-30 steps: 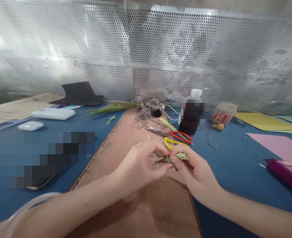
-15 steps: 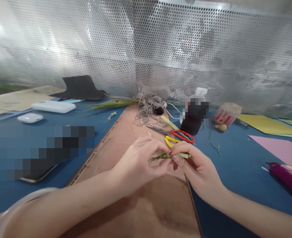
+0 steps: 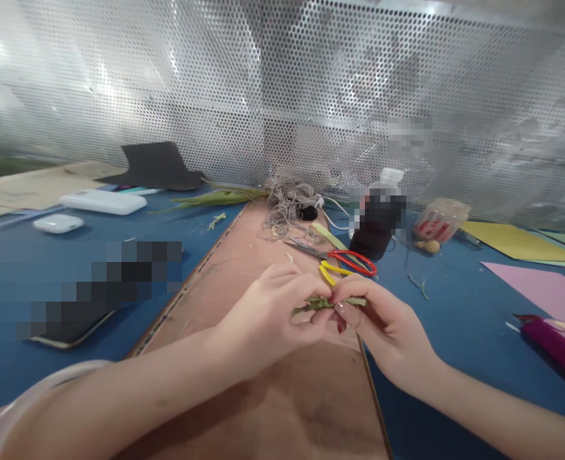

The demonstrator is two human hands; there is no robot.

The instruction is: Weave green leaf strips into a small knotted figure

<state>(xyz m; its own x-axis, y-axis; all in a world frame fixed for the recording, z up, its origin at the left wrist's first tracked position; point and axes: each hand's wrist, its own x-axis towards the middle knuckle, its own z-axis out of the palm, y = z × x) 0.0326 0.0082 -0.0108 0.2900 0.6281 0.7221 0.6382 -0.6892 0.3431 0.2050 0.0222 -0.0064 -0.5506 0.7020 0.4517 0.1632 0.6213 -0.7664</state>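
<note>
A small green plaited leaf piece (image 3: 321,303) is held between both hands above the brown board (image 3: 206,287). My left hand (image 3: 282,306) pinches its left part, fingers curled round it. From the right, my right hand (image 3: 378,319) grips the other part between thumb and forefinger, and a short flat end sticks out there. The fingertips of both hands nearly meet and hide the middle of the piece. Just beyond the hands lie scissors (image 3: 354,260) with red and yellow handles, their blades pointing left.
Grey string (image 3: 289,198) lies in a tangle at the board's far end, near long green leaves (image 3: 225,197). A dark bottle (image 3: 376,223) and a clear jar (image 3: 440,220) stand at right. A phone (image 3: 91,306) lies left, a purple packet (image 3: 555,348) right.
Both hands keep their pinch on the leaf piece. Its right end has tilted slightly and the fingertips have shifted a little. Nothing else on the table has moved.
</note>
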